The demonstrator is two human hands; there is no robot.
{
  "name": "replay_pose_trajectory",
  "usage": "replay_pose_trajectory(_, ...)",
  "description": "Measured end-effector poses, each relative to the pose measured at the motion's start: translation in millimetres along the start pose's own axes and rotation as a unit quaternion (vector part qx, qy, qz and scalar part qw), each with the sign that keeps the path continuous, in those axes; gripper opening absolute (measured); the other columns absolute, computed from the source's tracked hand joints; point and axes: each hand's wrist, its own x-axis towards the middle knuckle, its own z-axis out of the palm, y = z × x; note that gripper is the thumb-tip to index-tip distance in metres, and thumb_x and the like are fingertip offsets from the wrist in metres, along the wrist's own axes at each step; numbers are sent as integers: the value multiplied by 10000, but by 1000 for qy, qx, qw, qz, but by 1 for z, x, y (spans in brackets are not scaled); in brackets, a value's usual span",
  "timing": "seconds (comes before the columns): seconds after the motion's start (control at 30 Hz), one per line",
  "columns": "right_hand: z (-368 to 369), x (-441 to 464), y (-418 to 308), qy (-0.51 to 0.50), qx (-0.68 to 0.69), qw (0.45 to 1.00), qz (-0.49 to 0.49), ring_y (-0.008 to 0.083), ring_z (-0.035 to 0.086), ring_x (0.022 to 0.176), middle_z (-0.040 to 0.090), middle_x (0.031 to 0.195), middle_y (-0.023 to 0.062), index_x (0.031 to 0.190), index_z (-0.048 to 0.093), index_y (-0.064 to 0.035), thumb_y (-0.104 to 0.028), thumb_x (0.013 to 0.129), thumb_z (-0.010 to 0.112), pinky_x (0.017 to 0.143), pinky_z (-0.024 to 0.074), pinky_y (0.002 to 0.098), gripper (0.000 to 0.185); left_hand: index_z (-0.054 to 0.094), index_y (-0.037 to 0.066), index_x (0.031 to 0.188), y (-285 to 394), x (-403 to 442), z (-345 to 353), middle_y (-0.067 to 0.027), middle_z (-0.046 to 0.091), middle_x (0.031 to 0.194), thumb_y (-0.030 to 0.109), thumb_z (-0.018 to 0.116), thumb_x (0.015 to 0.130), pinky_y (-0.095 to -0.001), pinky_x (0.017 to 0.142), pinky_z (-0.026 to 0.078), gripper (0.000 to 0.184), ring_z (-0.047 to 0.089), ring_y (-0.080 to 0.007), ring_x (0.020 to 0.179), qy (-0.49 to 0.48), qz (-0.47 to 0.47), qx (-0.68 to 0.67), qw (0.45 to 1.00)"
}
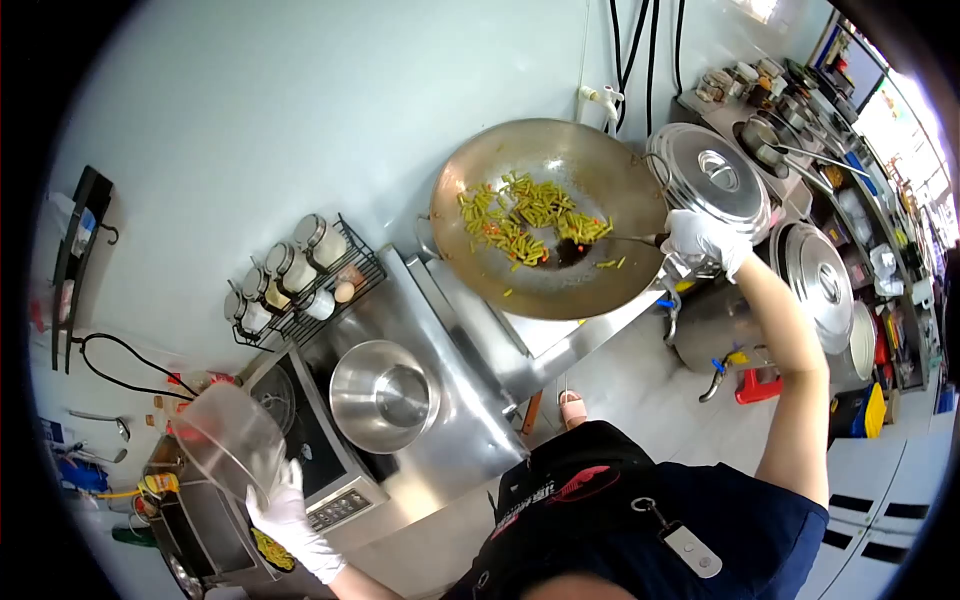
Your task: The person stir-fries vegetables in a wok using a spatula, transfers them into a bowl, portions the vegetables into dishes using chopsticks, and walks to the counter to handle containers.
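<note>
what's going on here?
The person's gloved right hand grips a long-handled utensil, its head among chopped green vegetables in a large wok. The gloved left hand holds a clear container off to the left, away from the wok. A steel bowl stands on the counter.

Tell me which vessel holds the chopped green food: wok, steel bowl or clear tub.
The wok beside the right hand: chopped green pieces lie in it, while the steel bowl and the clear tub show none.

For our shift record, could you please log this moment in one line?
right hand: gripping cooking utensil | left hand: holding clear tub | wok: chopped green beans
</note>
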Motion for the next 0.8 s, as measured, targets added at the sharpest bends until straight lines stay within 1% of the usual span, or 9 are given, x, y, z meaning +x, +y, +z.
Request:
replay_pose_trajectory(0.03,-16,4,1,-23,-39,999,3,253,592,517,587,578,140,807,633,67,-222,787,663,497,445,367,291,320,-46,1397,-23,1,32,-239,331,1436,357,572,834,-612,1064,253,737,287,-397,1340,-14,-19,-23,999)
replay_pose_trajectory(0.1,-38,14,-1,-21,-124,991,-51,346,630,626,619,663,214,800,641,68,-174,733,639,562,471,417,251,259,-35,1424,-66,1,109,-228,206,1495,414,544,857,-626,1081,198,778,167,-416,1384,129,-41,-150,979)
replay_pose_trajectory(0.17,-38,50,8,3,-203,967,-156,387,640,699,631,724,244,816,644,70,-156,700,623,604,481,445,255,212,-56,1429,-102,10,122,-230,153,1508,473,537,863,-616,1086,200,840,149,-428,1382,91,-21,-129,987)
replay_pose_trajectory(0.23,-13,92,5,70,-182,956,-220,409,643,777,638,787,253,802,672,49,-92,666,580,657,508,449,216,297,-68,1395,-135,7,158,-261,298,1432,527,511,879,-575,1071,261,816,275,-441,1320,55,-20,-86,995)
replay_pose_trajectory(0.3,16,109,-12,75,-112,977,-165,398,649,820,654,827,241,846,682,32,-117,734,552,704,513,446,227,347,-68,1367,-156,12,176,-307,374,1349,532,501,892,-572,1037,307,781,343,-434,1273,6,-74,-109,991)
replay_pose_trajectory(0.5,74,131,-10,111,44,984,-134,373,635,896,659,914,212,928,667,-6,-295,801,613,795,498,436,321,185,73,1461,-209,37,224,-277,400,1256,553,572,864,-514,959,399,859,455,-382,1133,98,-28,149,984)
replay_pose_trajectory(0.53,70,127,-9,102,50,984,-134,369,632,904,658,923,209,935,666,-10,-304,802,618,802,496,434,325,101,69,1483,-218,47,225,-338,305,1333,577,586,842,-528,1019,343,951,421,-401,1174,84,-25,228,970)
replay_pose_trajectory(0.7,11,84,-4,98,2,985,-143,367,629,904,658,927,194,929,667,-32,-278,816,608,811,494,428,278,165,31,1471,-279,82,277,-213,353,1406,343,691,840,-420,1048,336,879,367,-350,1272,59,147,519,840)
replay_pose_trajectory(0.8,-25,49,5,137,-15,976,-167,361,621,929,646,940,205,941,655,-17,-257,813,596,817,490,432,278,131,-22,1452,-309,87,320,-350,331,1275,431,803,675,-455,1018,336,1122,415,-438,1157,89,191,674,708)
